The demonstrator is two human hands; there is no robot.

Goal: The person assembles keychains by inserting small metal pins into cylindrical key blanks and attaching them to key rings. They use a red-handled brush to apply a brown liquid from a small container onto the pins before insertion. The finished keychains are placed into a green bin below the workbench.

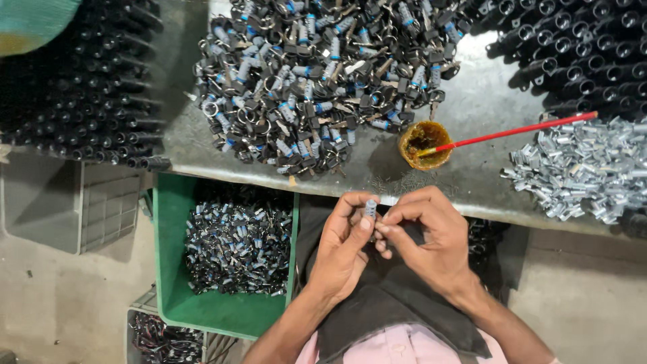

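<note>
Mid-assembly, low centre of the frame: your left hand (344, 243) pinches a small lock cylinder (370, 207); right hand (431, 236) fingers closed on its end. Next probably needs steady alignment.

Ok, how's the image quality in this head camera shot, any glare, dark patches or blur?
Head view: soft, even light with faint shadows; a dull sheen on the grey table near the small orange dish. The black tubes at left sink into dark and lose detail. The left hand and right hand are sharp around the small metal part. The table edge bows slightly, as with a wide lens.
</note>
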